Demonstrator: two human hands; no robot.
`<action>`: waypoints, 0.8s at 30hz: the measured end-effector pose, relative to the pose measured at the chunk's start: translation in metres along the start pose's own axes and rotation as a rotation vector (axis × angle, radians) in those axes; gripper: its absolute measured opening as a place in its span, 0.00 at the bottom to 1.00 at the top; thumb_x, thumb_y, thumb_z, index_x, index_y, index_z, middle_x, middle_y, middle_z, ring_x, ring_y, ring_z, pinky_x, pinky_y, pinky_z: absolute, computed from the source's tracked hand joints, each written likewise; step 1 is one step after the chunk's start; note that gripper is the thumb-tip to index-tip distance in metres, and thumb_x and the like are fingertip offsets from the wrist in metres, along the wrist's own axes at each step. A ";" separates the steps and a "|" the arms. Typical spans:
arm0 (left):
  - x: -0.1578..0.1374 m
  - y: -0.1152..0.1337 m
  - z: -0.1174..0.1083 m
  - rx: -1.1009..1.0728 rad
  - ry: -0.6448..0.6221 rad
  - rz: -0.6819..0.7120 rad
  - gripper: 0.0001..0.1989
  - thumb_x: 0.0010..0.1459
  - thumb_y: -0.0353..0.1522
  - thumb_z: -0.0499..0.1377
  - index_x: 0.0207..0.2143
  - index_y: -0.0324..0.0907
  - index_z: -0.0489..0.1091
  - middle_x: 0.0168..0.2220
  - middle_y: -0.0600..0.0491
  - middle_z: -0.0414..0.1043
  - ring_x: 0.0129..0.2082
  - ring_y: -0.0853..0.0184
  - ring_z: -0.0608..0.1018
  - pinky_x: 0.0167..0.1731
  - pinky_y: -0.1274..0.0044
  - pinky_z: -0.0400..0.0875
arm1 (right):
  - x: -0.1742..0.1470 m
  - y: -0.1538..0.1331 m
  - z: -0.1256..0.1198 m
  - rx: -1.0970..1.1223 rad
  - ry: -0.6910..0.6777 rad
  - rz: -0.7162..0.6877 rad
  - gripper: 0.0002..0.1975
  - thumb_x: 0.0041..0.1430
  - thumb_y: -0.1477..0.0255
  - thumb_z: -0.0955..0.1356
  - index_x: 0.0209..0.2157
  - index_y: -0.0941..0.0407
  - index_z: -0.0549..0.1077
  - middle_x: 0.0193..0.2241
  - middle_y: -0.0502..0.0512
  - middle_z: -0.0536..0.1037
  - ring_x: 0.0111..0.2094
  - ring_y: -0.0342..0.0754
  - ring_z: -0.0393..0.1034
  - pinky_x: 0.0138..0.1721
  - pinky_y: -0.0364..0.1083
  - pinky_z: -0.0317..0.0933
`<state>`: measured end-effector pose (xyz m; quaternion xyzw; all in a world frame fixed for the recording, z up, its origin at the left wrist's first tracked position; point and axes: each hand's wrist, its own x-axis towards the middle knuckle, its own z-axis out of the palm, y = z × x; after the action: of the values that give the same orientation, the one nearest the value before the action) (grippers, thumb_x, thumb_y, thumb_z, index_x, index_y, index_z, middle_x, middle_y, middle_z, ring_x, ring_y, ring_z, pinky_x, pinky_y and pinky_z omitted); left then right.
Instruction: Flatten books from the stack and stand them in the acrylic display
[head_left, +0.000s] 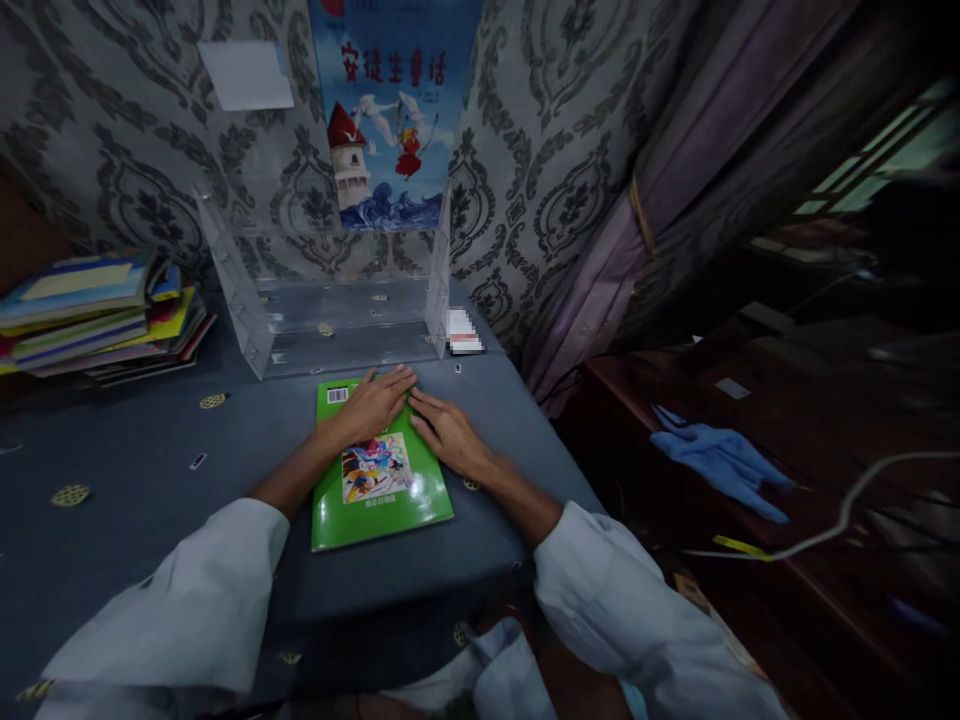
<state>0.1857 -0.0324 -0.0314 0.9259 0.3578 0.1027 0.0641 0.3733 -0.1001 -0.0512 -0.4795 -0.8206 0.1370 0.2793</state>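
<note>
A green book [382,517] lies on the grey-blue tablecloth [255,440] in the head view, its cover with a barcode and a colourful picture facing up and the picture upside down to me. Across its upper part rests my left hand [377,402], flat with fingers stretched toward the right. My right hand [450,434] lies on the book's upper right edge, fingers extended and pointing up-left. The fingertips of both hands come close together near the top right corner. Neither hand is wrapped round anything.
Behind the book stands a clear acrylic rack [345,340]. A stack of books [97,310] sits at the left, a small white pixelated item [463,332] right of the rack. A poster [397,130] hangs on the wall. Right of the table, a blue cloth [724,465] lies on dark furniture.
</note>
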 end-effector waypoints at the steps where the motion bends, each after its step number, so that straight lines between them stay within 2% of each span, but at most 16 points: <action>1: 0.000 0.000 0.000 0.000 0.006 0.010 0.25 0.69 0.32 0.44 0.65 0.39 0.61 0.68 0.45 0.60 0.70 0.61 0.60 0.68 0.58 0.51 | -0.003 -0.001 0.000 0.005 0.005 0.001 0.22 0.70 0.69 0.61 0.60 0.61 0.71 0.62 0.68 0.70 0.64 0.56 0.65 0.64 0.58 0.60; 5: -0.001 0.001 0.000 -0.010 0.020 0.047 0.24 0.69 0.33 0.44 0.63 0.41 0.65 0.65 0.46 0.65 0.68 0.61 0.64 0.68 0.58 0.49 | -0.012 -0.002 -0.001 0.035 0.008 -0.003 0.22 0.71 0.68 0.60 0.60 0.61 0.71 0.63 0.66 0.70 0.64 0.54 0.64 0.65 0.57 0.59; 13: -0.003 0.004 -0.001 0.000 -0.001 0.028 0.24 0.70 0.34 0.44 0.64 0.42 0.63 0.67 0.47 0.62 0.69 0.62 0.62 0.68 0.59 0.51 | -0.013 0.000 0.000 0.059 0.018 0.004 0.22 0.69 0.68 0.62 0.61 0.59 0.71 0.63 0.65 0.69 0.64 0.55 0.65 0.65 0.58 0.59; 19: -0.012 0.010 -0.005 -0.022 -0.023 0.082 0.23 0.72 0.36 0.43 0.65 0.44 0.63 0.67 0.48 0.62 0.70 0.62 0.60 0.68 0.58 0.49 | -0.024 -0.007 -0.006 0.093 0.050 -0.001 0.20 0.71 0.68 0.60 0.56 0.58 0.75 0.59 0.65 0.74 0.61 0.54 0.69 0.63 0.58 0.63; 24: -0.016 0.016 -0.007 -0.037 -0.036 0.103 0.23 0.72 0.37 0.44 0.65 0.44 0.63 0.67 0.48 0.61 0.70 0.63 0.60 0.68 0.58 0.48 | -0.030 -0.010 -0.009 0.119 0.051 -0.008 0.19 0.71 0.69 0.60 0.56 0.55 0.76 0.58 0.61 0.75 0.61 0.54 0.69 0.62 0.57 0.64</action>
<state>0.1826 -0.0551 -0.0236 0.9435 0.3063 0.0957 0.0824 0.3828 -0.1318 -0.0492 -0.4622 -0.8055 0.1722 0.3286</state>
